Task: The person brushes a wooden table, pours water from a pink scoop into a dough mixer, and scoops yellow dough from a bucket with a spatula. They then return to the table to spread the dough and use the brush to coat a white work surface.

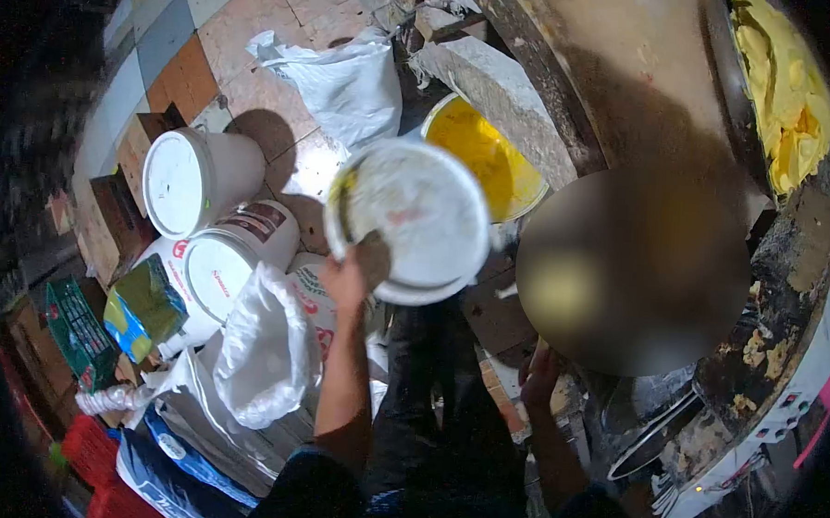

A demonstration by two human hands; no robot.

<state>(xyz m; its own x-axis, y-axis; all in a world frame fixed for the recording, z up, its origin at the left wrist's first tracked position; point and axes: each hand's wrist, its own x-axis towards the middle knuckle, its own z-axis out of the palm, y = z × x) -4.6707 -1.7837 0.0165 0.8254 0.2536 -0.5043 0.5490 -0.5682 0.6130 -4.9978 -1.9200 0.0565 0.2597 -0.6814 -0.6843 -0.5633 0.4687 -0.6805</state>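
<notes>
Swinging best avoided: lid (412, 213) clamped at 7 o'clock by left hand (346, 279); right hand (540, 380), 5 o'clock, grip can't be told.

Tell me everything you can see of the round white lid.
The lid is round, white and apparently plastic, with a raised rim. Its scuffed face shows a faint reddish mark near the middle and yellowish smears at left. The left hand grips its lower-left rim, shading the face there. In view, it partly overlaps the yellow-smeared bucket; its underside is hidden.
</notes>
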